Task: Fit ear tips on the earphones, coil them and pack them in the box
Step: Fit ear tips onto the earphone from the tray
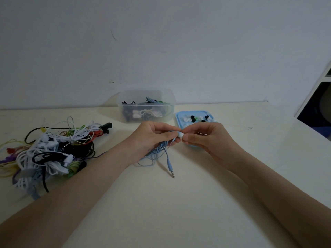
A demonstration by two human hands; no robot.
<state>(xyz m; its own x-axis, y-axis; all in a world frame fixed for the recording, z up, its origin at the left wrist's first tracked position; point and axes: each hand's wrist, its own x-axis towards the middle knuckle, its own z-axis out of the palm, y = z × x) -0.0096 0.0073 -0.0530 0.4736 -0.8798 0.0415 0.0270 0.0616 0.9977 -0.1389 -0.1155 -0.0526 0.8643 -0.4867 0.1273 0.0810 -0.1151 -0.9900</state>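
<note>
Head view: we look down at a pale worktop [161, 203]. At far left lies a tangled heap of earphones [52, 154] in many colours, its left edge cut off. Our left hand [150, 138] curls round a bunch of light blue earphone cable [157, 153], hiding most of it; the loose end trails toward us and ends in a plug [171, 171] pointing toward us and slightly right. Between the hands, a white ear tip [180, 135] is pinched by the fingers of our right hand [206, 136]; the earbud itself is hidden. Behind stands a clear box [146, 106] with coiled earphones, blurred. To its right, a blue tray [179, 116] of ear tips is partly covered by the right hand.
</note>
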